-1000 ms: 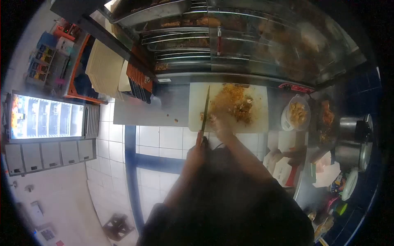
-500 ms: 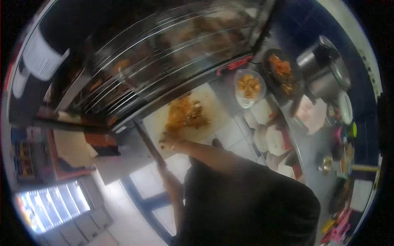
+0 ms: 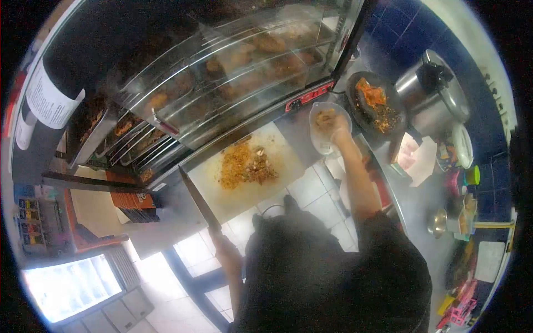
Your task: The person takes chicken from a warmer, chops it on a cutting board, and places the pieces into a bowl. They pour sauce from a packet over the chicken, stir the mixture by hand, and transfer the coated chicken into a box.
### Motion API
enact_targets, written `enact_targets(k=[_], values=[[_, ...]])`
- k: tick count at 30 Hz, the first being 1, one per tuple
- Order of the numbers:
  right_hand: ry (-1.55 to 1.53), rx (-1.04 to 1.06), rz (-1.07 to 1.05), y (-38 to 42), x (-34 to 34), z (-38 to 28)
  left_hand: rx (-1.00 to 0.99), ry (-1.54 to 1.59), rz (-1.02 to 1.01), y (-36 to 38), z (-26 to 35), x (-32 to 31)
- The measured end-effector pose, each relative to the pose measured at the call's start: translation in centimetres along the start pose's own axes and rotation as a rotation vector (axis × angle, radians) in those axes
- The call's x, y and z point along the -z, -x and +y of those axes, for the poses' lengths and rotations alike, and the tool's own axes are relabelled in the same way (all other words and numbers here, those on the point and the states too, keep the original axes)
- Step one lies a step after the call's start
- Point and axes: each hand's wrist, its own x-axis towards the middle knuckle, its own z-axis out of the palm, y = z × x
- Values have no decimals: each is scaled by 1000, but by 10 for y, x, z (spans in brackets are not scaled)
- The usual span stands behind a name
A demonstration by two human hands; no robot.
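My left hand (image 3: 226,252) is closed around the handle of a long knife (image 3: 201,204), whose blade points up and away beside the left edge of a white cutting board (image 3: 288,158). Chopped orange-brown food (image 3: 239,165) lies on the board, with darker pieces at its right. Over at the right, my right hand (image 3: 340,132) reaches into a clear oval container (image 3: 322,145) that holds light brown pieces. Its fingers are blurred against the food, so their grip is unclear.
A glass-fronted food cabinet (image 3: 222,83) stands behind the board. To the right are a dark round dish (image 3: 369,125) with orange food, a metal pot (image 3: 425,89) and an open white box (image 3: 422,161). A lit display fridge (image 3: 75,286) is at the lower left.
My right hand has moved from the near left part of the board to the container on the right. The knife stays in my left hand, at nearly the same place.
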Motion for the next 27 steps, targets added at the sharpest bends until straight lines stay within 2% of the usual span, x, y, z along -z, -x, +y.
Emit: enact_targets(k=[1, 2, 4, 6, 7, 8, 9, 10, 12, 14, 15, 16, 18, 19, 21, 23, 24, 26, 27], values=[[465, -31, -22, -13, 17, 0, 0, 13, 11, -1, 1, -2], [474, -11, -28, -18, 27, -10, 51, -8, 3, -2, 5, -3], [919, -223, 0, -29, 33, -35, 106, -18, 27, -4, 23, 4], [658, -333, 183, -20, 28, -82, 222, -10, -106, -3, 52, 19], [481, -71, 189, -26, 40, -24, 241, 3, -77, -1, 39, 16], [306, 182, 144, -22, 33, -21, 294, -82, -164, 2, 16, 10], [776, 297, 92, -14, 22, -21, 354, -163, -232, 5, -4, 7], [1232, 453, 101, 5, -8, -77, 185, -44, -140, 2, 22, 16], [804, 585, 56, 2, -66, -67, 203, -58, -127, 2, 37, 28], [138, 261, -157, 29, -152, -155, 189, -99, -180, 8, 46, 42], [10, 250, -265, 37, -189, -198, 294, -149, -304, 6, 46, 51], [-26, 320, -375, 50, -222, -239, 284, -136, -284, 6, 32, 47], [264, 539, -569, 81, -272, -388, 180, -200, -262, 11, -4, 30], [349, 831, -500, 79, -299, -414, 170, -195, -273, 10, -8, 32], [583, 1063, -446, 58, -350, -460, 185, -97, -249, 9, -13, 37], [505, 675, -297, 36, -385, -511, 125, -128, -258, 12, -43, 12], [515, 680, -293, 22, -393, -518, 73, -157, -258, 11, -54, 4], [538, 1145, -103, -4, -406, -515, 128, -113, -270, 16, -42, 15], [542, 1176, -108, -11, -411, -513, 189, -82, -276, 12, -36, 23]])
